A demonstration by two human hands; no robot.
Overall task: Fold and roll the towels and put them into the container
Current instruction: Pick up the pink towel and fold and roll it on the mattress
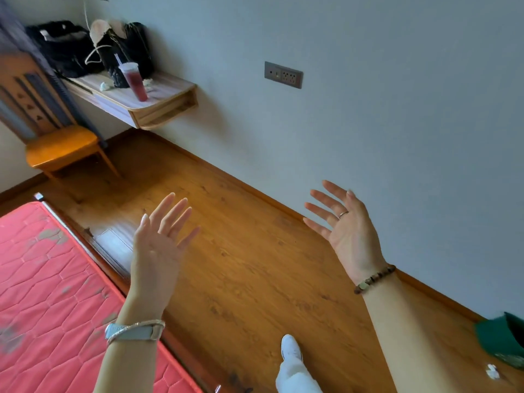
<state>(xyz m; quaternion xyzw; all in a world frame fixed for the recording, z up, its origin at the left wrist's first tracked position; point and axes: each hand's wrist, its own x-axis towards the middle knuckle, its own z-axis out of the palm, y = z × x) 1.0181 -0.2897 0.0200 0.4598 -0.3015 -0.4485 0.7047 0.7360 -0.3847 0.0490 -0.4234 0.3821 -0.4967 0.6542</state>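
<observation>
Left hand [158, 239]: raised over the wooden floor [241, 265], fingers spread, holding nothing. Right hand [344, 231]: raised, palm showing, fingers splayed, empty; ring and bead bracelet [374, 279] worn. Red quilted mattress [51, 293]: lower left, bare. Green item [502, 338] at right edge: possibly a container, cropped, cannot tell. Towels: none identifiable here.
</observation>
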